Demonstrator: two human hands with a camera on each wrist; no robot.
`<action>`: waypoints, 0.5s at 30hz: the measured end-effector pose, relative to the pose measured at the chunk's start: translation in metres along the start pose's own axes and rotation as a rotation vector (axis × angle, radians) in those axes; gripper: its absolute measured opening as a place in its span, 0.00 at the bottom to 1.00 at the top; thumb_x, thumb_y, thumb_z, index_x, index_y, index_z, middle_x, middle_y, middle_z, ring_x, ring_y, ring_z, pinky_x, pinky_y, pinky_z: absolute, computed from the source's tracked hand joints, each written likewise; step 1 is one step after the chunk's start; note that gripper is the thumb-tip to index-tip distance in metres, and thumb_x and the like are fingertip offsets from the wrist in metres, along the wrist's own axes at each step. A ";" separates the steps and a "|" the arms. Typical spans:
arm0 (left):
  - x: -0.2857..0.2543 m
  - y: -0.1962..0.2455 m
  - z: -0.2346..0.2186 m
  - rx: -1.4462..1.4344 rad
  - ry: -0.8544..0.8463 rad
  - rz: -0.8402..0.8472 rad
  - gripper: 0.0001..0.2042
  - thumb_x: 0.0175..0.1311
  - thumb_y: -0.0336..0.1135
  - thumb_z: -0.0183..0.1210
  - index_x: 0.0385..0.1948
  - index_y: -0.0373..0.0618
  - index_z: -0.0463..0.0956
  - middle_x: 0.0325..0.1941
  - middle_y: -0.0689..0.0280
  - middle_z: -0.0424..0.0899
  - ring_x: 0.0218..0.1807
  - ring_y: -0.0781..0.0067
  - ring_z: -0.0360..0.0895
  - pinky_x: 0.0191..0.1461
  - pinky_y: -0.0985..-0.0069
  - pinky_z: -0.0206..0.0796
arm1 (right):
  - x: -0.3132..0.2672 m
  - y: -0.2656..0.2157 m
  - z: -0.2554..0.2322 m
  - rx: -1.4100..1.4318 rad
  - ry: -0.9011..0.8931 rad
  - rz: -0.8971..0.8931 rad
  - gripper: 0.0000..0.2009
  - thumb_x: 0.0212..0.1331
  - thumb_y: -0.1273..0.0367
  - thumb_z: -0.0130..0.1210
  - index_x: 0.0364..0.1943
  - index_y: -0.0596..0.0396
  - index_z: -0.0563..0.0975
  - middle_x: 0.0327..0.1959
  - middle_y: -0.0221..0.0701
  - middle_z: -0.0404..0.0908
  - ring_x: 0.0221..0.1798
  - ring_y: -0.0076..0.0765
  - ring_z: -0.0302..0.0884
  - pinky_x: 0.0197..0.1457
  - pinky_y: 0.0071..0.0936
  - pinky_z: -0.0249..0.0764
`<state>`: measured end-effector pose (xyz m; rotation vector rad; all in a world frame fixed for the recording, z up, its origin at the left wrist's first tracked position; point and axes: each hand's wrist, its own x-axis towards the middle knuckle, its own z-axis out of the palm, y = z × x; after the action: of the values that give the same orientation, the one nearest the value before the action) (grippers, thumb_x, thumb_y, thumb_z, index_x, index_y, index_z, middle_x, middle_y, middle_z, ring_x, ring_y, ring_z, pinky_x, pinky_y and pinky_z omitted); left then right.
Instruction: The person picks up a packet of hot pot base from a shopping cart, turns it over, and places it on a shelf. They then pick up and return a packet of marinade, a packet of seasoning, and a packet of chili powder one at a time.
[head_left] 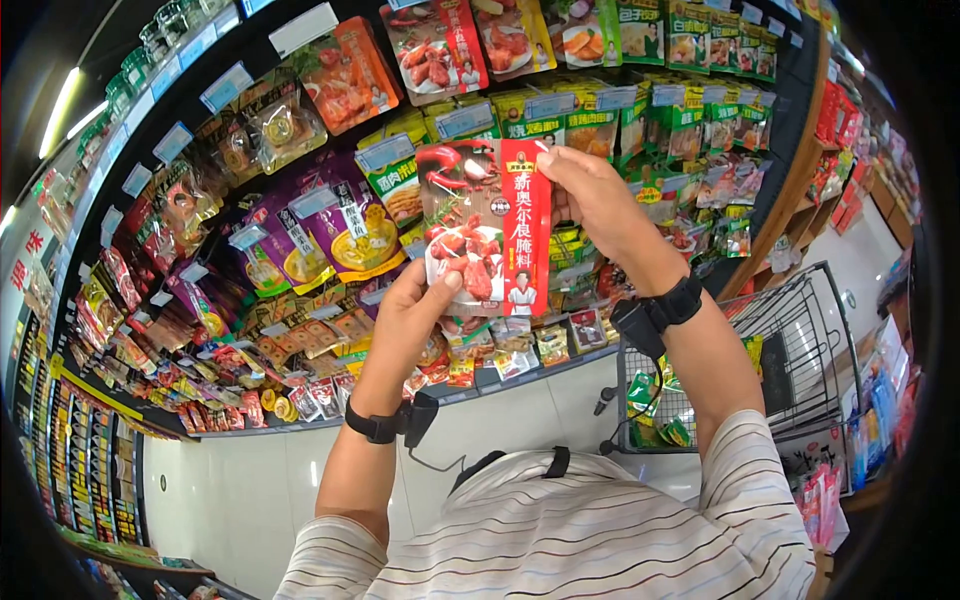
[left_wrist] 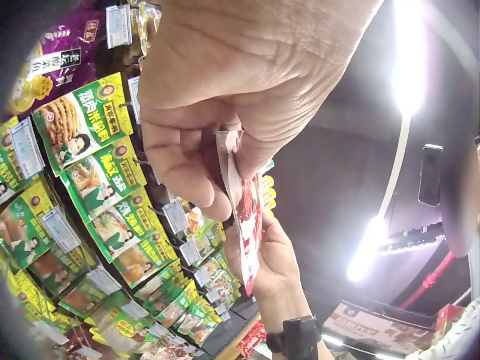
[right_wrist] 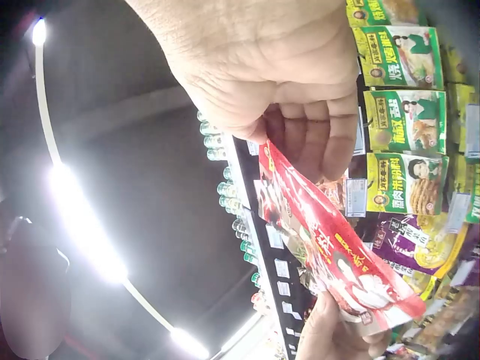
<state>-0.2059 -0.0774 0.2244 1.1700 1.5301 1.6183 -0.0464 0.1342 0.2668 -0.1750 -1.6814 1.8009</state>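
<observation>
A red seasoning packet (head_left: 488, 228), printed with chillies and chicken wings, is held upright before the shelf, its front facing the head camera. My left hand (head_left: 408, 308) pinches its lower left edge, thumb on the front and fingers behind. At the upper right corner, my right hand (head_left: 594, 192) pinches it the same way. The left wrist view shows the packet (left_wrist: 246, 210) nearly edge-on between thumb and curled fingers. From the right wrist, the packet (right_wrist: 330, 240) slants away below my right hand (right_wrist: 277, 82).
Behind the packet, a shelf unit carries hanging seasoning packets, including purple ones (head_left: 350, 228) and green-yellow ones (head_left: 690, 120). A wire shopping cart (head_left: 790, 345) with several green packets stands at the right. Pale tiled floor (head_left: 240, 490) lies below the shelf.
</observation>
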 end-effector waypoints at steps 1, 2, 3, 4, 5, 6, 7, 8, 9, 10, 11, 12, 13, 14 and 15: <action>0.003 -0.002 -0.006 0.001 -0.018 -0.004 0.17 0.71 0.45 0.58 0.54 0.44 0.75 0.40 0.70 0.84 0.36 0.84 0.79 0.32 0.85 0.69 | 0.004 0.002 0.001 -0.013 0.010 0.001 0.15 0.72 0.55 0.50 0.41 0.52 0.76 0.31 0.24 0.82 0.29 0.17 0.79 0.33 0.18 0.74; 0.006 -0.003 -0.011 0.002 -0.036 -0.007 0.18 0.71 0.46 0.58 0.53 0.45 0.75 0.41 0.71 0.84 0.38 0.86 0.78 0.33 0.85 0.68 | 0.009 0.004 0.003 -0.024 0.020 0.001 0.15 0.72 0.55 0.50 0.41 0.52 0.76 0.31 0.23 0.82 0.29 0.16 0.78 0.33 0.18 0.73; 0.010 -0.002 -0.015 0.000 -0.044 -0.003 0.17 0.71 0.46 0.59 0.52 0.45 0.75 0.40 0.72 0.84 0.37 0.86 0.78 0.35 0.85 0.67 | 0.013 0.004 0.006 -0.030 0.024 0.013 0.14 0.71 0.55 0.50 0.40 0.51 0.76 0.31 0.23 0.81 0.29 0.16 0.78 0.32 0.17 0.73; 0.013 -0.001 -0.019 -0.006 -0.039 -0.005 0.17 0.71 0.45 0.59 0.52 0.44 0.75 0.40 0.72 0.84 0.37 0.85 0.78 0.35 0.84 0.68 | 0.016 0.004 0.008 -0.036 0.030 0.025 0.14 0.71 0.55 0.50 0.39 0.51 0.75 0.31 0.22 0.81 0.28 0.15 0.78 0.32 0.16 0.72; 0.016 -0.001 -0.023 -0.012 -0.036 -0.006 0.16 0.71 0.43 0.59 0.52 0.43 0.75 0.41 0.71 0.84 0.38 0.84 0.79 0.36 0.84 0.69 | 0.020 0.005 0.011 -0.042 0.037 0.035 0.13 0.71 0.56 0.50 0.39 0.50 0.75 0.30 0.22 0.81 0.28 0.15 0.77 0.32 0.16 0.72; 0.020 0.000 -0.027 -0.018 -0.034 -0.005 0.15 0.71 0.41 0.59 0.52 0.42 0.75 0.41 0.71 0.84 0.38 0.84 0.79 0.36 0.83 0.70 | 0.024 0.007 0.014 -0.041 0.037 0.035 0.13 0.71 0.56 0.50 0.38 0.50 0.75 0.30 0.21 0.81 0.28 0.14 0.77 0.32 0.15 0.71; 0.023 0.000 -0.029 -0.055 -0.040 0.012 0.15 0.71 0.41 0.59 0.52 0.42 0.75 0.42 0.71 0.84 0.40 0.84 0.79 0.40 0.82 0.70 | 0.028 0.009 0.017 -0.042 0.038 0.030 0.13 0.71 0.56 0.50 0.37 0.49 0.75 0.30 0.21 0.80 0.28 0.14 0.77 0.31 0.15 0.71; 0.026 0.000 -0.031 -0.091 -0.046 0.035 0.16 0.71 0.41 0.59 0.52 0.41 0.75 0.43 0.70 0.83 0.41 0.84 0.78 0.43 0.82 0.70 | 0.033 0.009 0.019 -0.046 0.038 0.019 0.12 0.72 0.56 0.51 0.37 0.49 0.75 0.29 0.20 0.80 0.28 0.14 0.77 0.31 0.14 0.70; 0.031 0.003 -0.033 -0.126 -0.055 0.067 0.16 0.71 0.40 0.59 0.53 0.41 0.75 0.45 0.70 0.83 0.43 0.83 0.78 0.47 0.81 0.70 | 0.038 0.009 0.022 -0.054 0.050 0.017 0.12 0.72 0.57 0.51 0.36 0.49 0.75 0.29 0.19 0.79 0.27 0.13 0.76 0.30 0.14 0.69; 0.033 0.007 -0.035 -0.139 -0.065 0.055 0.16 0.70 0.39 0.59 0.54 0.39 0.75 0.49 0.69 0.82 0.49 0.82 0.76 0.56 0.78 0.67 | 0.041 0.010 0.025 -0.067 0.063 0.006 0.12 0.72 0.57 0.51 0.36 0.48 0.75 0.29 0.18 0.79 0.27 0.12 0.75 0.29 0.13 0.68; 0.036 0.008 -0.041 -0.121 -0.082 0.024 0.17 0.70 0.38 0.59 0.55 0.39 0.74 0.51 0.69 0.82 0.51 0.82 0.75 0.57 0.78 0.66 | 0.045 0.011 0.023 -0.100 0.071 0.019 0.11 0.72 0.58 0.50 0.36 0.48 0.75 0.28 0.17 0.78 0.26 0.11 0.74 0.27 0.12 0.67; 0.040 0.007 -0.047 -0.102 -0.099 -0.004 0.18 0.70 0.38 0.59 0.56 0.39 0.74 0.52 0.69 0.81 0.52 0.81 0.75 0.58 0.77 0.66 | 0.050 0.011 0.026 -0.069 0.071 0.019 0.11 0.71 0.58 0.50 0.36 0.47 0.75 0.28 0.17 0.78 0.26 0.10 0.73 0.26 0.12 0.65; 0.045 0.003 -0.051 -0.141 -0.114 -0.006 0.20 0.71 0.38 0.58 0.59 0.38 0.73 0.53 0.69 0.81 0.53 0.81 0.75 0.59 0.77 0.66 | 0.054 0.015 0.025 -0.066 0.062 0.028 0.11 0.71 0.58 0.50 0.37 0.47 0.75 0.29 0.17 0.78 0.26 0.11 0.74 0.25 0.12 0.64; 0.051 -0.003 -0.056 -0.145 -0.124 -0.006 0.20 0.72 0.40 0.58 0.60 0.39 0.73 0.53 0.69 0.81 0.52 0.82 0.75 0.59 0.77 0.66 | 0.058 0.016 0.024 -0.061 0.054 0.040 0.11 0.71 0.57 0.50 0.37 0.47 0.75 0.29 0.17 0.78 0.26 0.11 0.74 0.25 0.12 0.64; 0.056 -0.006 -0.059 -0.168 -0.130 -0.021 0.20 0.72 0.41 0.57 0.59 0.39 0.74 0.52 0.70 0.82 0.51 0.82 0.75 0.57 0.78 0.66 | 0.060 0.011 0.028 -0.059 0.060 0.053 0.11 0.71 0.57 0.50 0.37 0.47 0.75 0.29 0.17 0.79 0.26 0.11 0.75 0.25 0.12 0.65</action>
<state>-0.2834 -0.0527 0.2329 1.1400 1.2950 1.5904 -0.1118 0.1437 0.2809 -0.2992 -1.7030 1.7673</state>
